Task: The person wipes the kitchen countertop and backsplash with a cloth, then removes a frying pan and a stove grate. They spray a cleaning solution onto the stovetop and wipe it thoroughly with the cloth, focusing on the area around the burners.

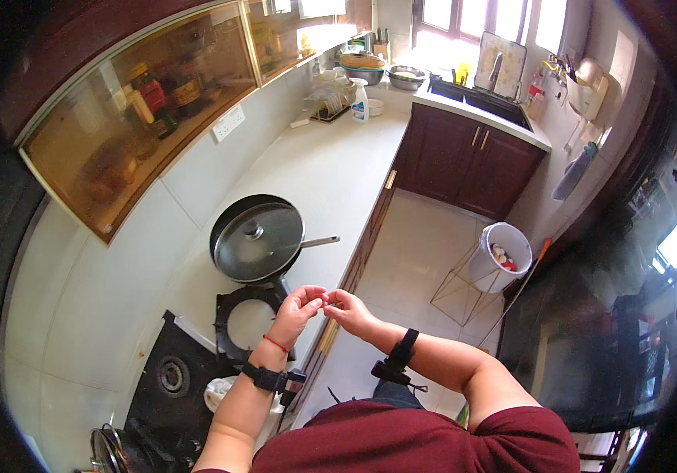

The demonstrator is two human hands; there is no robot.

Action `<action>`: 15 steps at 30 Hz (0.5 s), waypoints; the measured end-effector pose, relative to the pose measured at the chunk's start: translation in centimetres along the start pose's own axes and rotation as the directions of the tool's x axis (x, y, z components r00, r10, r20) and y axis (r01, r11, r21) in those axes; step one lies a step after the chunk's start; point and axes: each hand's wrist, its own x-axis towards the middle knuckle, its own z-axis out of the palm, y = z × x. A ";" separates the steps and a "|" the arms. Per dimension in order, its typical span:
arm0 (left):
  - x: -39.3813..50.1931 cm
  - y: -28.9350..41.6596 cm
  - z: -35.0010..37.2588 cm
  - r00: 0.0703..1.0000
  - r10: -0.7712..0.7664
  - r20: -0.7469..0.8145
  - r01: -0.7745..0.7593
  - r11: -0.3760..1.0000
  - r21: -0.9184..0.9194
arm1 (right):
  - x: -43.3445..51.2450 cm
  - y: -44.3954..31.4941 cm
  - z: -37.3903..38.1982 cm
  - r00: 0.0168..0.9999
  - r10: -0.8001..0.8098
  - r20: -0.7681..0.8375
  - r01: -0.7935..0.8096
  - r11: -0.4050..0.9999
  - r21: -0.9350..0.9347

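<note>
My left hand (299,312) and my right hand (351,313) meet at the fingertips over the counter's front edge. Both have thumb and fingers bent together; whether something small is pinched there cannot be made out. Just beyond them, a black frying pan (215,237) rests on the white counter (321,159), its glass lid (267,251) sitting off-centre. A black pan support (224,322) lies on the counter left of my left hand. Beside my left forearm is the black gas hob (155,366) with a bare burner (172,376). A white cloth (218,391) is partly hidden by that forearm.
A spray bottle (360,101) and a dish rack (329,100) stand farther along the counter. Beyond is the sink (480,101). On the floor to the right is a waste bin (486,266) beside a wire frame (454,290). A glazed wall cabinet (155,124) overhangs the left.
</note>
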 end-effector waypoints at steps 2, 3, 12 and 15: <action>3.7 -0.1 2.9 1.000 0.023 0.007 -0.023 0.999 -0.035 | 0.8 -0.5 -3.8 0.996 -0.083 0.029 0.083 0.996 0.026; 5.6 0.0 4.3 1.000 0.014 -0.007 -0.014 0.998 -0.055 | 1.3 -1.0 -5.6 0.998 -0.054 0.031 0.052 0.998 0.041; 18.6 1.2 14.4 0.997 0.068 -0.047 -0.075 0.982 -0.171 | 3.6 -6.1 -20.7 0.999 -0.044 0.011 0.044 0.999 0.020; 21.8 1.7 16.2 0.997 0.066 -0.031 -0.069 0.989 -0.132 | 4.7 -7.0 -23.9 0.999 -0.038 0.005 0.037 0.999 0.032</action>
